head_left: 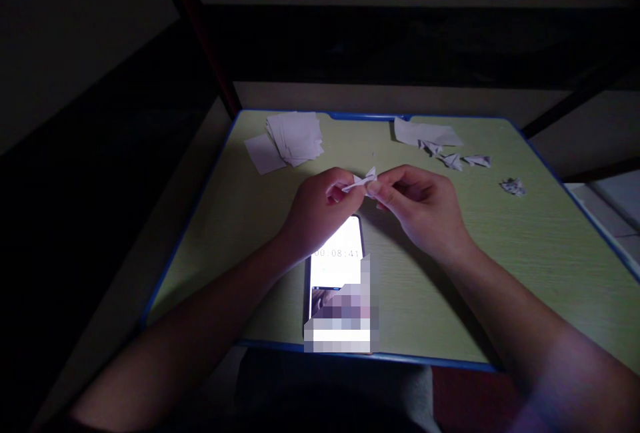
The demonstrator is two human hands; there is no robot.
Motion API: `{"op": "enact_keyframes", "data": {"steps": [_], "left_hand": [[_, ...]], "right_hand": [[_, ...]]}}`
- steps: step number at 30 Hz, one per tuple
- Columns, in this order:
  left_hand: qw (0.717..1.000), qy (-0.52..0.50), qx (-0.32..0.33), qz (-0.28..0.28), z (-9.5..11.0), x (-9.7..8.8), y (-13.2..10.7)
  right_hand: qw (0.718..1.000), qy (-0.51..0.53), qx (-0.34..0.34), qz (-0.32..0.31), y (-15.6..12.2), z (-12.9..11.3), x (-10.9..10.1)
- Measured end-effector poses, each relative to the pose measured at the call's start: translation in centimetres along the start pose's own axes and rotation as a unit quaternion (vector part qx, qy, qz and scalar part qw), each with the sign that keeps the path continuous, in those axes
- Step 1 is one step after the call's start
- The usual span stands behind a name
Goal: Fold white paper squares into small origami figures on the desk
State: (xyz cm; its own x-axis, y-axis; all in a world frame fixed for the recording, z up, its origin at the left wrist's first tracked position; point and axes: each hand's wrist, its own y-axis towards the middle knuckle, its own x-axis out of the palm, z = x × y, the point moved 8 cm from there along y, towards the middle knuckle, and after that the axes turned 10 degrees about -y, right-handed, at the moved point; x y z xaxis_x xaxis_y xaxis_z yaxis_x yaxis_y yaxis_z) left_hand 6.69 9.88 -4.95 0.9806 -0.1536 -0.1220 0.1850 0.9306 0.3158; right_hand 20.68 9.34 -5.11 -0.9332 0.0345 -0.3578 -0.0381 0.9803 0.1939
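A small folded piece of white paper (361, 183) is pinched between both my hands above the middle of the table. My left hand (325, 210) grips its left part with thumb and bent fingers. From the other side, my right hand (425, 210) holds it between thumb and forefinger. Thin pointed flaps stick out to the left and upward; the rest is hidden by my fingers. Below my hands lies a lit phone (336, 266) showing a timer, its lower part blurred over.
A stack of paper squares (295, 136) lies at the back left of the blue-edged table (215, 240). At the back right are a paper sheet (427, 132), several small folded paper pieces (453, 161) and a crumpled-looking one (513, 186). Surroundings are dark.
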Motion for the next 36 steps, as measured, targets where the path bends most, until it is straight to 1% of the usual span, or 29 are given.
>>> {"op": "enact_keyframes", "data": {"steps": [3,7,14,23,29,32,36], "left_hand": [[1.000,-0.002,-0.002,-0.001,0.0,0.0,0.0],[1.000,-0.006,-0.002,-0.003,0.1,0.1,0.0],[1.000,-0.005,-0.006,0.004,0.2,-0.1,0.0],[0.998,-0.030,-0.054,-0.004,0.1,0.0,0.1],[0.997,-0.055,-0.055,-0.013,-0.1,0.1,0.1],[0.994,-0.079,-0.081,-0.011,-0.6,0.0,0.1],[0.988,-0.110,-0.107,-0.014,-1.0,0.0,0.1]], "right_hand": [[1.000,0.014,-0.004,0.004,-0.1,-0.1,0.0],[0.999,0.039,0.000,-0.007,-0.1,-0.1,0.2],[0.999,0.034,0.007,-0.025,-0.2,-0.2,0.5],[0.999,-0.014,-0.008,-0.034,-0.2,-0.3,0.5],[0.999,-0.032,-0.009,-0.041,-0.4,-0.4,0.7],[0.998,-0.032,-0.012,-0.044,-0.4,-0.6,0.7],[0.999,-0.005,-0.008,-0.035,-0.1,-0.6,0.4]]}}
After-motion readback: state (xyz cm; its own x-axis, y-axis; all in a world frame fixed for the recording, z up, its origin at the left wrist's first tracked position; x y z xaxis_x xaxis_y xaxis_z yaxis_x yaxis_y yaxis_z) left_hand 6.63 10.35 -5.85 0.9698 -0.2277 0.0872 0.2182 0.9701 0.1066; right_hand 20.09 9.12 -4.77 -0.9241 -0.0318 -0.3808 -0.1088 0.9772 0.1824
